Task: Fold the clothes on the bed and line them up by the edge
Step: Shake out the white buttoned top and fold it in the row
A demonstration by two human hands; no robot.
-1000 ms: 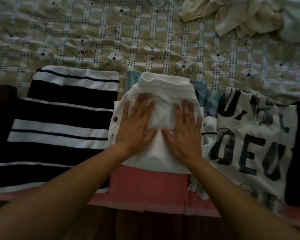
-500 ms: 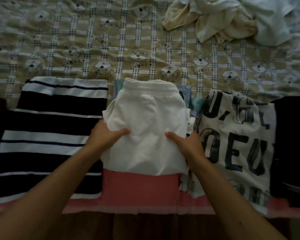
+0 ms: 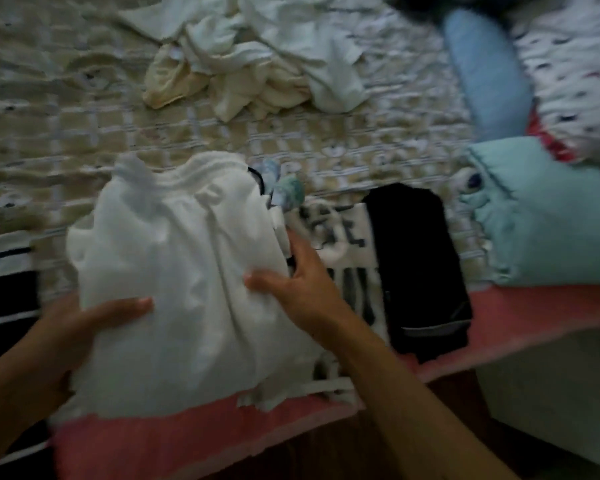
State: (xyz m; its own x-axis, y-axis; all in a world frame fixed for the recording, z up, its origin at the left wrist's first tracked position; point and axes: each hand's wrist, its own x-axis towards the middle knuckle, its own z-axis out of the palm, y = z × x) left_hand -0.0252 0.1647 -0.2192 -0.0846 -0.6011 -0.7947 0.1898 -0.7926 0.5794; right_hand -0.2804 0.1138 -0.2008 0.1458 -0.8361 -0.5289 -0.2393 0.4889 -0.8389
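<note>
Pinched at its two sides by the left hand (image 3: 80,327) and the right hand (image 3: 302,285), the white cloth (image 3: 174,271) is held low in the middle of the frame, by the pink edge (image 3: 153,441). A black cloth (image 3: 420,265) is seen to its right, and a loose pile (image 3: 243,74) at the top.

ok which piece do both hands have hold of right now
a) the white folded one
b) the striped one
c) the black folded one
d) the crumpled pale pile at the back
A: the left hand and the right hand each grip a side of the white folded garment, thumbs on top.
</note>
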